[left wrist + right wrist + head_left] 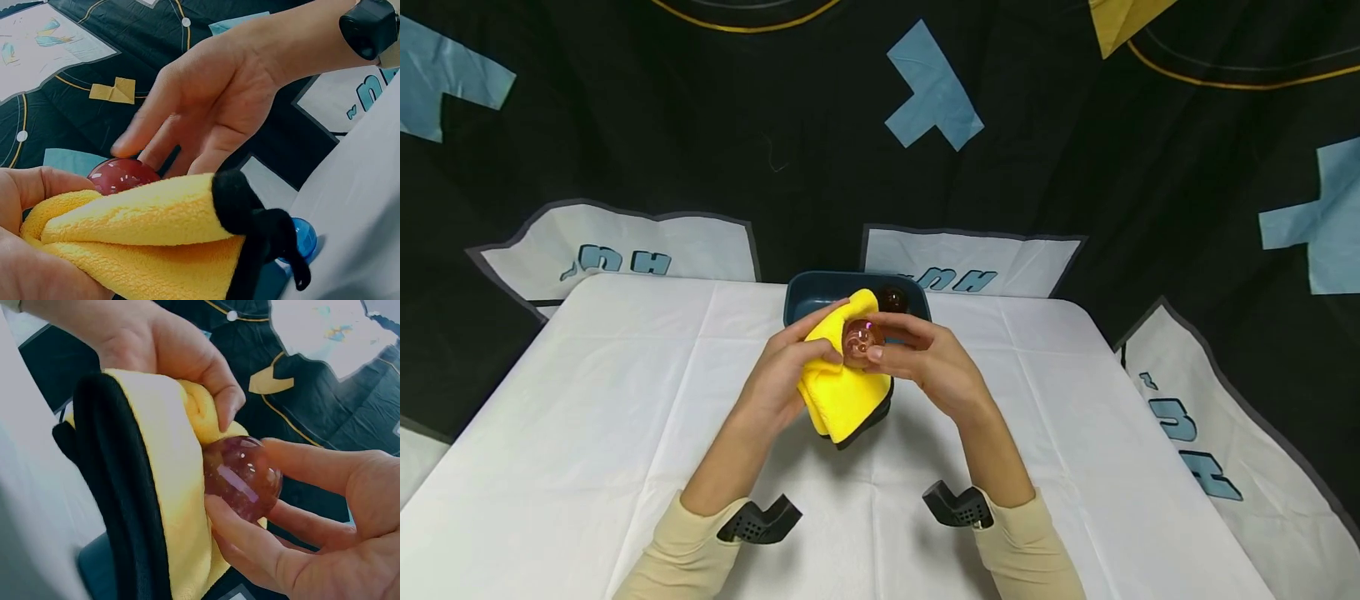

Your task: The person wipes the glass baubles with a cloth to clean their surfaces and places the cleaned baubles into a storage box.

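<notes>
A yellow cloth (pixel 842 400) with black edging is gripped in my left hand (pixel 784 367), the thumb lying over its front. Against the cloth sits a glossy, see-through reddish ball (pixel 240 478), partly covered by the fabric. My right hand (pixel 936 362) pinches this ball between thumb and fingers from the right side. Both hands are raised above the white table, in front of a dark blue bin (pixel 820 285). Inside the bin, a dark brownish ball (pixel 892 300) shows at the right; the cloth and hands hide much of the bin.
A blue ball (pixel 304 240) appears beyond the cloth's black edge in the left wrist view. The table (pixel 625 433) has a white cover with fold lines. Behind it hangs a black sheet (pixel 700 133) with light blue tape pieces and white printed panels.
</notes>
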